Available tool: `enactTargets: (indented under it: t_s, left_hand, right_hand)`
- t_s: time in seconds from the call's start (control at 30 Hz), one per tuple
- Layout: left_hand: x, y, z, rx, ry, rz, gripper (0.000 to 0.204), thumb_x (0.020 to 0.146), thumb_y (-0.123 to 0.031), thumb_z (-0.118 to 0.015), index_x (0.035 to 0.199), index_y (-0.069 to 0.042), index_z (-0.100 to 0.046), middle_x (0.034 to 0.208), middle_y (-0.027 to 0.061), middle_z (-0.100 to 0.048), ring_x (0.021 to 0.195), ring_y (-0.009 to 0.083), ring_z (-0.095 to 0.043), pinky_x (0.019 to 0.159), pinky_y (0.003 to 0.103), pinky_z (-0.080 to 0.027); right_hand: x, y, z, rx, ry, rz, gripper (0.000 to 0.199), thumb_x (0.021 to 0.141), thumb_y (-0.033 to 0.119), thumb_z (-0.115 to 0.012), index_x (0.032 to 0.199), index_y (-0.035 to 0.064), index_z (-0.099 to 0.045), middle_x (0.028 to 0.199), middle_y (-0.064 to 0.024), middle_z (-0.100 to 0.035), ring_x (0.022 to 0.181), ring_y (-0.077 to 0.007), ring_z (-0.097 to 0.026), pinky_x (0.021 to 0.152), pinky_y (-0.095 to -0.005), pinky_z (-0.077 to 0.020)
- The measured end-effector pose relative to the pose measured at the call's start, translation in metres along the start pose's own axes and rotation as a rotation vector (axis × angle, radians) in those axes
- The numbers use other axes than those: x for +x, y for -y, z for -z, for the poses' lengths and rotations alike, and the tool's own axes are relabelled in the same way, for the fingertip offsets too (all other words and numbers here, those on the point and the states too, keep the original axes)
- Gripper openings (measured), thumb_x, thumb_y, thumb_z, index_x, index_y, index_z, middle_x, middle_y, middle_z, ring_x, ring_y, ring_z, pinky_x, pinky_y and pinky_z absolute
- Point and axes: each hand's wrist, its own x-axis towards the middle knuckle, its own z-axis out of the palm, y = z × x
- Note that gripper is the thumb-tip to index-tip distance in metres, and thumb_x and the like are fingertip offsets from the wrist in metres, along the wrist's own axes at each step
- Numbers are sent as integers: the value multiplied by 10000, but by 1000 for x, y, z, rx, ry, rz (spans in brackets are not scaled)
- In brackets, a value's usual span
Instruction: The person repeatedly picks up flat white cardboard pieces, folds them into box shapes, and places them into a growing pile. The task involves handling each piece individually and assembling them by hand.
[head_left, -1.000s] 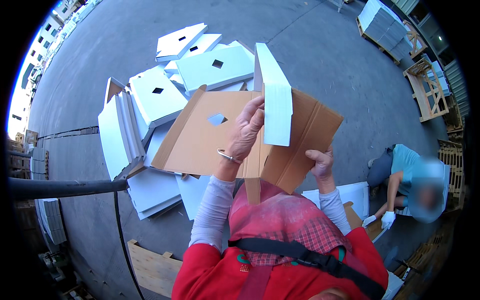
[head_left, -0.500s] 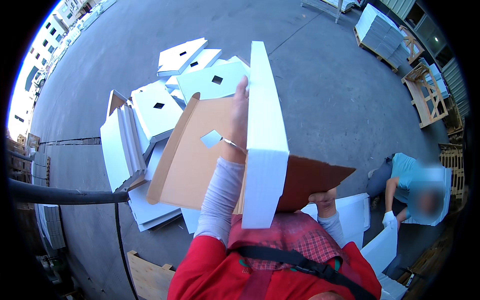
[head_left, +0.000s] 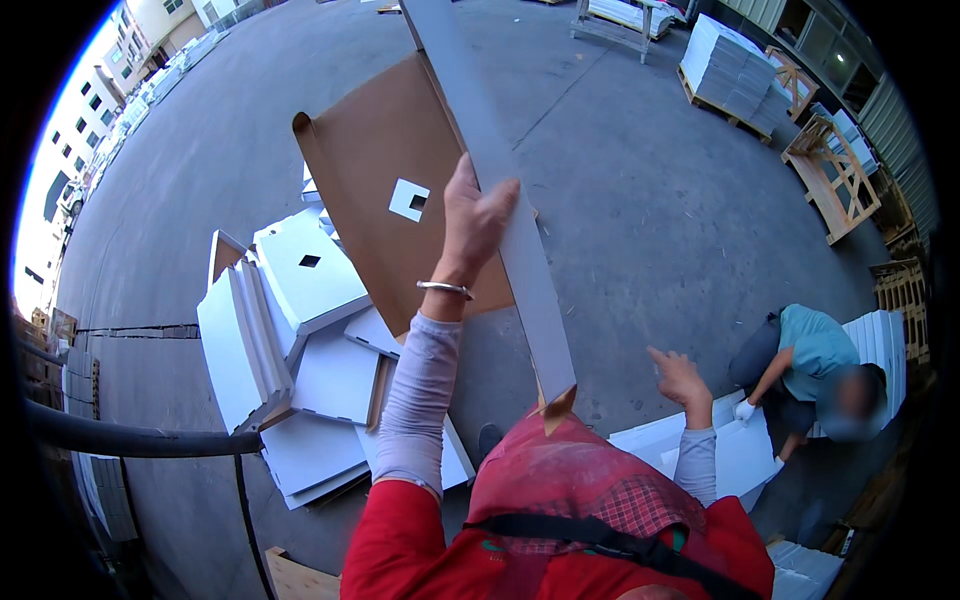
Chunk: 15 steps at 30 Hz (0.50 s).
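Note:
My left hand is raised in front of me and grips a large flat cardboard box. The box is brown inside with a small square cut-out, and its long white flap runs down past my fingers toward my chest. My right hand is lower to the right, fingers spread, holding nothing and apart from the cardboard. Below it lie flat white sheets.
A pile of white folded boxes lies on the concrete to the left. At the right a person in a teal shirt crouches over white sheets. Pallets with white stacks and wooden frames stand upper right. A dark pipe crosses lower left.
The cardboard box has swung up and away from my body, held by my left hand alone. My right hand has let go of its lower edge and dropped to the right.

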Motion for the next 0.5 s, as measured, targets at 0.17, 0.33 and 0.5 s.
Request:
enactTargets:
  t_s: [0.17, 0.33, 0.5]
  left_hand:
    - [-59, 86, -38, 584, 42, -450, 428, 812, 25, -574, 1232, 41, -497, 904, 144, -599, 716, 257, -622, 573, 338, -505]
    - [-139, 136, -80, 837, 231, -563, 599, 734, 14, -593, 1322, 21, -475, 891, 140, -568, 684, 300, -608, 502, 385, -495]
    - [-170, 177, -80, 858, 342, -517, 545, 776, -29, -636, 1302, 3, -494, 962, 158, -578, 774, 321, -626, 635, 383, -535]
  right_hand:
    - [18, 55, 65, 854, -409, 32, 819, 801, 318, -740, 1472, 69, -342, 1295, -192, -537, 1138, -306, -556, 960, -396, -449]
    - [49, 134, 107, 1142, -800, 397, 878, 817, 206, -729, 1487, -4, -203, 1338, -158, -476, 1198, -246, -504, 997, -364, -423]
    - [57, 138, 94, 1504, -932, 332, 664, 831, -60, -550, 1442, -16, -295, 1362, -123, -471, 1239, -222, -480, 1052, -340, -379]
